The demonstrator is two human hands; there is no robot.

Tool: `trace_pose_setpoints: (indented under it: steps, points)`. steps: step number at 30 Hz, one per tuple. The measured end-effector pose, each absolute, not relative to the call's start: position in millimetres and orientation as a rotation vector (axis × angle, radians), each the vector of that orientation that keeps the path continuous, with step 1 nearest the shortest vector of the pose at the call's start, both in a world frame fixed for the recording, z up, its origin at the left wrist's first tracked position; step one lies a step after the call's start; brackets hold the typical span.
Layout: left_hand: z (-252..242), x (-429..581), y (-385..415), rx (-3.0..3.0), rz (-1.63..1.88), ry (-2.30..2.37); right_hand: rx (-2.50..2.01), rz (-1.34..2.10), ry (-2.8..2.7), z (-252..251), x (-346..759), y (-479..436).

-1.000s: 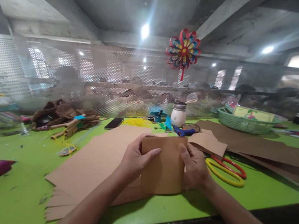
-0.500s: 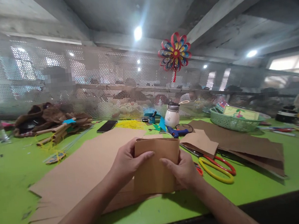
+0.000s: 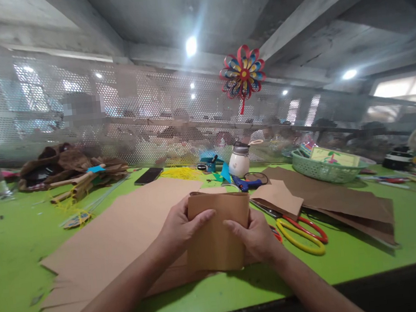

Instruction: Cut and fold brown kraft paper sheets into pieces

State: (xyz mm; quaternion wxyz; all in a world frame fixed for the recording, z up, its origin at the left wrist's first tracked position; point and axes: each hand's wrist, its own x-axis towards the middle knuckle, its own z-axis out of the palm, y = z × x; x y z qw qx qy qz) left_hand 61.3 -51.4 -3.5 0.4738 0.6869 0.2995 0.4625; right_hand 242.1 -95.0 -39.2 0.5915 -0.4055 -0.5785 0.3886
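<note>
A folded piece of brown kraft paper (image 3: 216,241) stands upright between my two hands, its layers curving round at the top left edge. My left hand (image 3: 185,222) grips its left side, thumb flat across the front and the fingers hidden behind. On the right side my right hand (image 3: 254,232) holds it likewise, thumb tip on the front face. Beneath and to the left lie large brown paper sheets (image 3: 116,238). Close to my right hand are scissors (image 3: 300,235) with one yellow and one red handle, their blades partly under a cut paper piece (image 3: 278,198).
Behind the paper are a blue glue gun (image 3: 245,183), a white bottle (image 3: 239,162) and a phone (image 3: 148,176). Darker brown sheets (image 3: 333,195) and a green basket (image 3: 327,169) lie right. Paper scraps (image 3: 78,185) lie left. A perforated metal screen (image 3: 141,113) bounds the green table (image 3: 373,270).
Both hands keep their hold on the folded paper. The paper's upper left edge bulges slightly more; otherwise almost nothing has moved.
</note>
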Motion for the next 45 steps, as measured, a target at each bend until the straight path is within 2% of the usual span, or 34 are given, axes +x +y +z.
trace_pose_setpoints:
  steps: [12,17,21,45]
  points:
    - [4,53,-53,1.729,0.966,0.567,-0.923,0.936,-1.316,-49,246,-89]
    - [28,27,-44,1.814,0.614,0.322,-0.925,0.944,-1.301,-49,248,-88]
    - [36,15,-35,1.89,0.473,0.339,-0.923,0.92,-1.321,-46,247,-90]
    - [29,19,-31,1.97,0.57,0.47,-0.881,0.932,-1.379,-35,244,-98]
